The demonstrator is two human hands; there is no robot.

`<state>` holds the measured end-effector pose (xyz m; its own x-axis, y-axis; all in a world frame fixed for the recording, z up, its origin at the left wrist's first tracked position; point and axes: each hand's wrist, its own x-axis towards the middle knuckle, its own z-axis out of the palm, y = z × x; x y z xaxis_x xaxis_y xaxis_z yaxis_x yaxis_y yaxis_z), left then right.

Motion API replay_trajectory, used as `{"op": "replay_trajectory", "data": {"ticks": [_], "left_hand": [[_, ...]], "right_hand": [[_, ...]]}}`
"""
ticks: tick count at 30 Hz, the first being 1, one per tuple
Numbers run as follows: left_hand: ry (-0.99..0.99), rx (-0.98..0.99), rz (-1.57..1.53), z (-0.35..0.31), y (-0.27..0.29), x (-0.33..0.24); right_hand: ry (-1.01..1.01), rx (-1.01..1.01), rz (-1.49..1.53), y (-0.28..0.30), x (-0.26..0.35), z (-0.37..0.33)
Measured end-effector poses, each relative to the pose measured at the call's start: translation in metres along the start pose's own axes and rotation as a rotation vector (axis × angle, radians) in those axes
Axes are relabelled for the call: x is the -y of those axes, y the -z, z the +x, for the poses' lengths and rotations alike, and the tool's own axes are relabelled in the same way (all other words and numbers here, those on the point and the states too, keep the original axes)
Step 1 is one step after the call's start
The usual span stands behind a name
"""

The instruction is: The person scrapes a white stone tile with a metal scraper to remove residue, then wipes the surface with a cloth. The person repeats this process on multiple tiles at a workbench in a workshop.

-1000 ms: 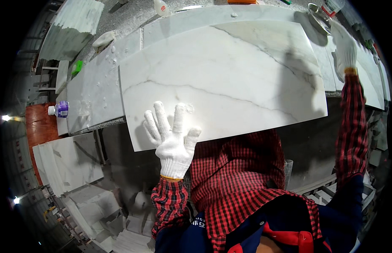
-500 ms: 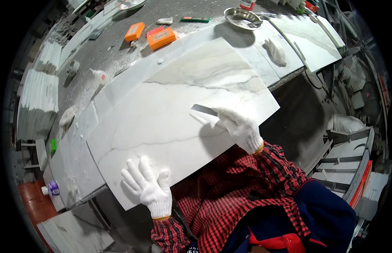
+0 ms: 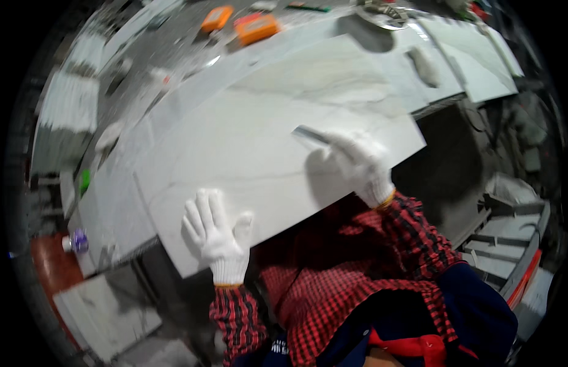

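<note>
A large white slab with grey veins (image 3: 253, 140), tile or marble-like, lies tilted across the bench in front of me. On its near left part rests my left hand (image 3: 217, 235), in a white knit glove, palm down with fingers spread. My right hand (image 3: 363, 162), gloved the same way, is closed around a flat grey metal blade like a scraper (image 3: 311, 134). The blade points left, low over the slab's right half, and a shadow falls beside it. Blur hides whether the blade touches the surface. The grip end is hidden in my fingers.
Orange boxes (image 3: 258, 29) lie on the dusty bench beyond the slab. A metal bowl (image 3: 382, 14) and a white glove-like bundle (image 3: 424, 67) sit at the far right. Stacked slabs (image 3: 67, 101) stand left. A purple bottle (image 3: 80, 240) is near the left edge.
My view has shifted, so the bench things appear higher and farther right. My left hand stays spread on the slab. My right hand still holds the blade, with little movement over the slab.
</note>
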<state>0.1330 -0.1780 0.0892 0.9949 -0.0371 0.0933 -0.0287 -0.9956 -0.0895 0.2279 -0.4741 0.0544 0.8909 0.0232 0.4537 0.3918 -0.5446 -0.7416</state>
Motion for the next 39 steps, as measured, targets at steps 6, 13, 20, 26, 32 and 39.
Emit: {"op": "replay_trajectory", "data": {"ticks": [6, 13, 20, 26, 32, 39], "left_hand": [[0.035, -0.092, -0.136, -0.001, 0.012, 0.0], [-0.195, 0.091, -0.096, 0.008, 0.004, -0.02], [-0.045, 0.074, -0.124, -0.009, 0.017, 0.018], [-0.146, 0.119, -0.083, -0.011, 0.011, 0.005], [-0.081, -0.019, -0.278, -0.02, 0.016, 0.042], [0.061, -0.285, -0.135, -0.044, 0.012, 0.095]], "right_hand": [[-0.034, -0.011, -0.051, -0.006, 0.002, -0.003], [-0.041, 0.012, -0.078, -0.007, 0.001, -0.002], [-0.103, 0.208, -0.19, 0.0, 0.006, 0.014], [-0.404, 0.516, 0.183, -0.006, 0.039, 0.021], [-0.049, 0.594, 0.057, -0.059, 0.073, 0.008], [0.019, 0.766, -0.14, -0.068, 0.103, 0.012]]}}
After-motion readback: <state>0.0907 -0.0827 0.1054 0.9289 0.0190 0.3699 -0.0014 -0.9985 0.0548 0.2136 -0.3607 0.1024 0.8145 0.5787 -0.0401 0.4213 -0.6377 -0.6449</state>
